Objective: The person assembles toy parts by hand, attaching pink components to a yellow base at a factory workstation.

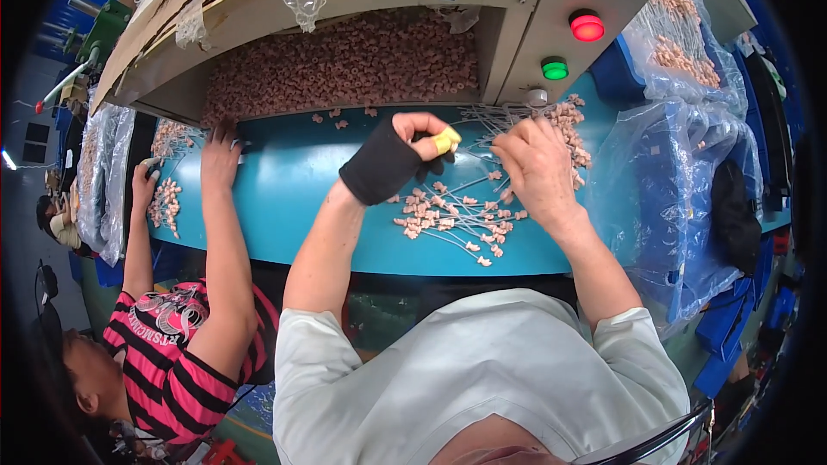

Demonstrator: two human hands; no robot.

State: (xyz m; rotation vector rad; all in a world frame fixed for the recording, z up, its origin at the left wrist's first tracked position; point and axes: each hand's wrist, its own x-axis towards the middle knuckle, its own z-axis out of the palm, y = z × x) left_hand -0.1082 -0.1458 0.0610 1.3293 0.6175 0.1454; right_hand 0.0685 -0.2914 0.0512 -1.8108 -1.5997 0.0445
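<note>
Overhead, head view: the left hand (412, 148), in a black wrist wrap with a yellow cot on one fingertip, is pinched shut on what seems to be one thin wire, though the pinch itself is too small to make out for certain; the right hand (536, 168) curls its fingers narrowly over the heap of pink-tipped wires (457, 215), and whether it actually holds one cannot be told; the heap lies on the teal work surface (293, 198), between and just below both hands, with more wires (564, 120) behind the right hand; a hopper of loose pink rings (345, 65) sits behind, red lamp (587, 27) and green lamp (555, 69) at its right; a co-worker's hand (220, 155) rests on the surface, well apart to the left. Judged by look, each wire is very light, springy and easily tangled; best pinched at the bare shaft near the pink tip, drawn out singly.
</note>
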